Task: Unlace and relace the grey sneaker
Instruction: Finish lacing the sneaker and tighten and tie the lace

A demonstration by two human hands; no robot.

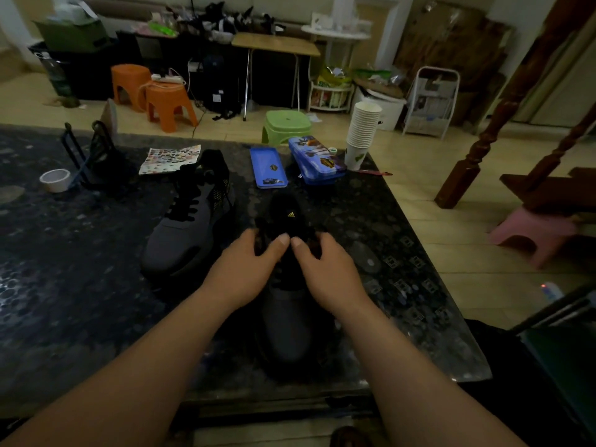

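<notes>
Left hand (245,272) is curled over the left side of the grey sneaker's (287,327) throat, thumb pointing inward. Its fingers are hooked into the black laces (286,269). Right hand (325,275) is set as a mirror on the right side, its thumb tip just beside the left one. Both hands are judged to be gripping lace, but which strand is pinched cannot be told, black on black in dim light. The sneaker is placed toe toward the person, near the front edge of the table (80,253), between the forearms.

Risks, as judged:
- Strands may be confused in the poor light, so that the wrong loop is pulled and a knot is tightened.
- The shoe is pinned by nothing but the hands, so a hard tug could drag it toward the edge.
- An eyelet may be skipped on relacing, since eyelets are hardly visible.

Surface is a dark, speckled, stone-like top. A tape roll (54,179) is noted at far left, then a second sneaker (187,233) still laced, a blue tin (268,167) and stacked paper cups (362,130). Beyond, on a pale tiled floor, orange stools (154,91), a green stool (285,124) and a pink stool (532,233) are seen.
</notes>
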